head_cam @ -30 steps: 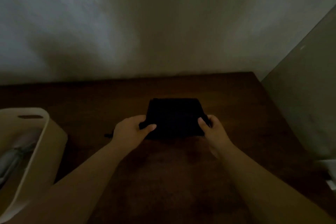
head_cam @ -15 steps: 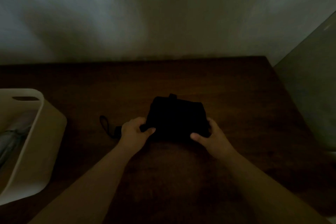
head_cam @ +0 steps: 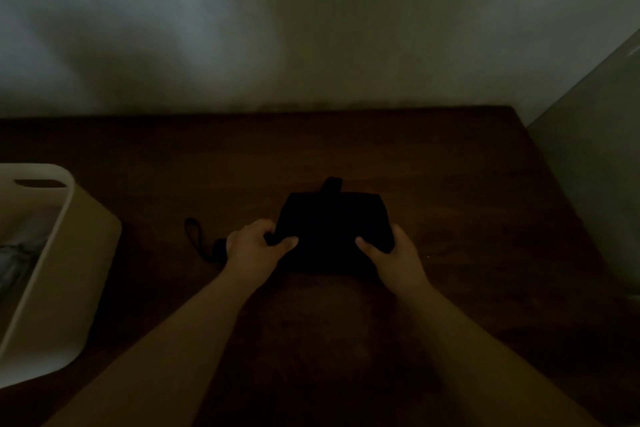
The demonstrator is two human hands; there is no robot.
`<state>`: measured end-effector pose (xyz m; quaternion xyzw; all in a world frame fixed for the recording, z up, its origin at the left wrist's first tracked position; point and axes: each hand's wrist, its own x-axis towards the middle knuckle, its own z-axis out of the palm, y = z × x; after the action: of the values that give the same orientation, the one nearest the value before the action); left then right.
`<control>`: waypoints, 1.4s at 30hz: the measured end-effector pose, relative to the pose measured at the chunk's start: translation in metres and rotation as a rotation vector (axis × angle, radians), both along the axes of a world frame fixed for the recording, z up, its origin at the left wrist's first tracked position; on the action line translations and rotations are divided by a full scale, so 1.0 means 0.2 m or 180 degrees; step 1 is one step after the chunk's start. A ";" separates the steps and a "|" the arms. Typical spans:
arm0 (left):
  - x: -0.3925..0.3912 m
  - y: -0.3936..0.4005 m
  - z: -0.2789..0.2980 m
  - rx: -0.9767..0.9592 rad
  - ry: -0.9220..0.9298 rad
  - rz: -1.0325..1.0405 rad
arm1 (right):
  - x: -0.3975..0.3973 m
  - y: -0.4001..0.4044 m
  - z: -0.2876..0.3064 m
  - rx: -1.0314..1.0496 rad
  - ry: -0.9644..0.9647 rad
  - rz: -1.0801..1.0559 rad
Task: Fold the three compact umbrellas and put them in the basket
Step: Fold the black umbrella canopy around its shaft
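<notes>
A black compact umbrella (head_cam: pixel 332 222) lies across the middle of the dark wooden table (head_cam: pixel 450 204), its fabric spread flat and a strap tab sticking out at the far edge. My left hand (head_cam: pixel 254 248) grips its left end, thumb on top of the fabric. My right hand (head_cam: pixel 393 258) grips the right end the same way. The handle's wrist loop (head_cam: pixel 194 236) trails on the table left of my left hand. A cream basket (head_cam: pixel 69 253) stands at the left edge, and a grey folded umbrella (head_cam: pixel 17 256) lies inside it.
A pale wall rises behind the table's far edge. A grey-green panel (head_cam: pixel 595 191) stands along the table's right side. The room is dim.
The view has shifted, so the umbrella sits lower in frame. The wrist loop and the strap tab have come into sight, and both hands have stayed on the umbrella's ends.
</notes>
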<state>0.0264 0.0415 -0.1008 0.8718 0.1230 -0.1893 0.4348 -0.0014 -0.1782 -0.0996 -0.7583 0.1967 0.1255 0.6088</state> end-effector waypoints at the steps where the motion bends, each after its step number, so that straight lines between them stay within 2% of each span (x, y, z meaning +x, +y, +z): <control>1: 0.01 -0.01 0.01 0.0127 -0.0033 -0.0010 | 0.00 0.01 -0.01 0.0045 0.0040 -0.0069; 7: 0.01 -0.06 0.03 0.0505 -0.0369 0.0091 | 0.01 0.02 -0.04 -0.0034 0.0116 -0.0146; 13: 0.05 -0.05 0.02 0.0657 -0.0306 -0.0115 | 0.03 0.04 -0.06 -0.0313 0.0036 -0.0275; 16: 0.08 -0.02 0.06 0.0469 0.0003 -0.0329 | 0.03 0.05 -0.04 -0.0495 0.0031 -0.0325; 21: 0.16 0.10 0.13 0.0384 0.0998 -0.0867 | 0.03 0.06 0.09 -0.0614 -0.0287 -0.0061; 23: 0.18 0.13 0.18 0.0120 0.1240 -0.1000 | 0.04 0.05 0.19 -0.0735 -0.0458 0.0141; 27: 0.16 0.14 0.32 -0.1121 0.1531 -0.1112 | 0.06 0.00 0.41 -0.0745 -0.0761 0.0280; 30: 0.15 0.12 0.44 -0.0910 0.0873 -0.1506 | 0.09 -0.04 0.53 -0.0661 -0.0877 0.0163; 36: 0.21 0.02 0.69 0.0500 -0.0984 -0.1299 | 0.18 -0.03 0.75 -0.0090 -0.1239 -0.0693; 39: 0.19 -0.03 0.82 0.0570 -0.1611 -0.1116 | 0.23 -0.01 0.88 0.0721 -0.1267 -0.1229; 42: 0.15 -0.11 0.94 0.0571 -0.1859 -0.0961 | 0.27 0.04 0.97 0.1839 -0.1053 -0.1576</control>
<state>0.0558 0.0204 0.0866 0.9323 -0.1210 0.0177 0.3403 0.0522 -0.1703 0.0938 -0.4959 0.2294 -0.0982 0.8317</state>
